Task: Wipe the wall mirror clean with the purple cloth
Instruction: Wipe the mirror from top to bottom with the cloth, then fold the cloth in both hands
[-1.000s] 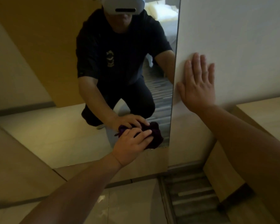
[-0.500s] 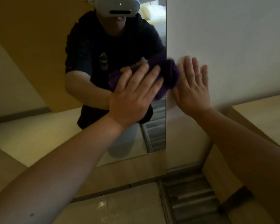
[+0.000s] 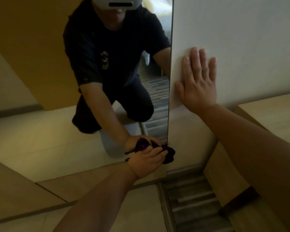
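left hand (image 3: 146,160): I have it curled, pressing low by the mirror's (image 3: 40,81) bottom corner | right hand (image 3: 197,81): flat, fingers spread, right of mirror's edge

L hand (image 3: 147,162) w/ purple cloth (image 3: 168,154), mirror (image 3: 40,81) btm corner

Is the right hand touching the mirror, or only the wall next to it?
Apart. The head view shows the right hand flat on the white wall, with a strip of wall between its thumb and the mirror edge.
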Demonstrator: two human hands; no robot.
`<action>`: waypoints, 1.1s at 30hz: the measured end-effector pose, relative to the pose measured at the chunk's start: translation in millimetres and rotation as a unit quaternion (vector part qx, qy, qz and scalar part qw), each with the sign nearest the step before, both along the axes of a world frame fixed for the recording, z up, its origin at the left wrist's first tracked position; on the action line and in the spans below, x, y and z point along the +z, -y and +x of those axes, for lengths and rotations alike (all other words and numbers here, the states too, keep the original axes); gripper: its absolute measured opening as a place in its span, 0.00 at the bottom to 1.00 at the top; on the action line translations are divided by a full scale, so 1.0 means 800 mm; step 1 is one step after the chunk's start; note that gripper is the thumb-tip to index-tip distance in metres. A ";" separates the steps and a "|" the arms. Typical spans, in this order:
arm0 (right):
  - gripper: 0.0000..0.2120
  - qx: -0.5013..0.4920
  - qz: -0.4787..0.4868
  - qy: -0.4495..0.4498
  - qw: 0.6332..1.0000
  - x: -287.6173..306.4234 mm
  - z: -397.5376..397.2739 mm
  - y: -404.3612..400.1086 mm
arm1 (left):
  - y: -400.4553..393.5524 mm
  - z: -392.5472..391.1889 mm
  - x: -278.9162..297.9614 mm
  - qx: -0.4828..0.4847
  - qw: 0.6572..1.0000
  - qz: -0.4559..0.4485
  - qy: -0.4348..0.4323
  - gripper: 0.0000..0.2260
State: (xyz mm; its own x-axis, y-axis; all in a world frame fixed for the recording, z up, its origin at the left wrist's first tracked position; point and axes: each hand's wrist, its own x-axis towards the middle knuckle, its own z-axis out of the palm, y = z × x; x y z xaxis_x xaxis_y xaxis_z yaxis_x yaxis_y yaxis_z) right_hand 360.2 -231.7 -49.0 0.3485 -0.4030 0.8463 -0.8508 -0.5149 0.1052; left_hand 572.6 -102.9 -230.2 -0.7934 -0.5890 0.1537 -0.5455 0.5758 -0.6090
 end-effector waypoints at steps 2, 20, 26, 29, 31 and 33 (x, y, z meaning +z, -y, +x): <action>0.31 -0.002 0.012 -0.005 1.000 0.003 -0.001 -0.004 | -0.004 -0.003 0.008 -0.009 0.999 0.031 0.026 0.13; 0.34 0.034 0.471 -0.029 0.881 0.140 0.001 -0.194 | -0.161 0.067 0.298 0.113 0.893 0.199 -0.388 0.18; 0.32 0.119 0.635 0.071 0.760 0.288 0.022 -0.318 | -0.208 0.066 0.470 0.103 0.853 0.248 -0.447 0.19; 0.24 0.171 0.707 0.130 0.674 0.365 0.032 -0.326 | -0.222 0.059 0.539 0.055 0.881 0.217 -0.417 0.14; 0.18 0.206 0.742 0.146 0.622 0.413 0.037 -0.330 | -0.230 0.052 0.582 0.014 0.898 0.193 -0.396 0.12; 0.17 0.197 0.756 0.155 0.605 0.455 0.038 -0.337 | -0.239 0.048 0.618 -0.019 0.912 0.168 -0.374 0.12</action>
State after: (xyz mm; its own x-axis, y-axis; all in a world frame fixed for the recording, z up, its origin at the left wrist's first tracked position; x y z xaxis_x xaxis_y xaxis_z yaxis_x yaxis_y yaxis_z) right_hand 390.6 38.0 314.8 0.5892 -0.7352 -0.3351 -0.4885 0.0061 -0.8725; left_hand 610.6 88.4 264.2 -0.5613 -0.6766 0.4767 -0.7116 0.6886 0.1395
